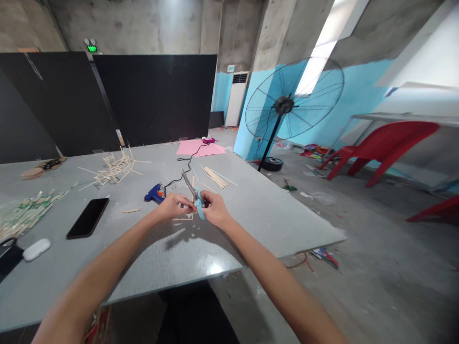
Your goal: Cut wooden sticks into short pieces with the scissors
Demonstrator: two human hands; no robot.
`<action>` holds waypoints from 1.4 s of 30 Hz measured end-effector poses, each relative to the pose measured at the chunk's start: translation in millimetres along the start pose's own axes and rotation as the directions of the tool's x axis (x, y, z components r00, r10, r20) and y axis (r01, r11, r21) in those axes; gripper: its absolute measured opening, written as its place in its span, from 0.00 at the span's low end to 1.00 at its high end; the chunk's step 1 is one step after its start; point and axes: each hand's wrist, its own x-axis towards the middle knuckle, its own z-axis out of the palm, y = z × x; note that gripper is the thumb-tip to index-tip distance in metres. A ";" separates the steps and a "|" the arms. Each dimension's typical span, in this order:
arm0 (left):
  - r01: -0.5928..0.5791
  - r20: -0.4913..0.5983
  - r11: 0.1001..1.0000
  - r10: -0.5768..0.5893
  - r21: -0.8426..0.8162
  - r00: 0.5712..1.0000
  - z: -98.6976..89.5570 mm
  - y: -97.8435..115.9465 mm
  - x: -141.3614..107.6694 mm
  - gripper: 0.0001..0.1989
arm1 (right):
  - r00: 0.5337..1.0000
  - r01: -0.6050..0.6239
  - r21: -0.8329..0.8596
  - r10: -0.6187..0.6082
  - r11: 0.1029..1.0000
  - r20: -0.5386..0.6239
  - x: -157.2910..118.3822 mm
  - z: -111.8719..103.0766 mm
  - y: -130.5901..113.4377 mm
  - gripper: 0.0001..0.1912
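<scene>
My right hand (pixel 215 209) is closed around the light blue handles of a pair of scissors (pixel 199 205), whose metal blades point up and away from me. Close beside it, my left hand (pixel 175 207) has its fingertips pinched together near the handles; what they hold is too small to make out. Below the hands, thin wooden sticks (pixel 184 219) lie on the grey table (pixel 258 210), forming a corner. A blue glue gun (pixel 154 193) with a black cord lies just left of my left hand. Beyond the scissors rests a bundle of wooden sticks (pixel 215 177).
A tangled stick structure (pixel 114 169) stands at the back left. Nearer are a phone (pixel 88 218), a white case (pixel 37 249) and wrapped sticks (pixel 30 212). Pink paper (pixel 201 148) lies at the far edge. A large fan (pixel 284 105) and a red chair (pixel 387 148) stand to the right.
</scene>
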 end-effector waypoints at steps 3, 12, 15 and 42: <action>0.017 0.001 1.000 -0.017 -0.005 1.000 0.0 -0.9 0.0 0.08 | 1.000 0.014 -0.020 -0.014 1.000 0.005 -0.5 -0.4 -1.8 0.10; 0.036 -0.007 0.999 -0.036 0.015 0.999 0.6 -1.2 -0.5 0.07 | 1.000 0.022 -0.051 -0.022 0.998 -0.003 -1.2 -3.1 -9.1 0.13; 0.027 -0.011 1.000 -0.027 -0.003 1.000 0.6 -0.1 -1.0 0.09 | 0.997 0.011 -0.026 -0.013 1.000 -0.081 0.0 -3.9 -12.1 0.16; 0.027 -0.001 0.998 -0.027 0.054 1.000 0.3 -0.7 1.5 0.12 | 0.863 0.220 -0.680 0.185 0.700 0.470 -6.4 -124.1 -48.7 0.24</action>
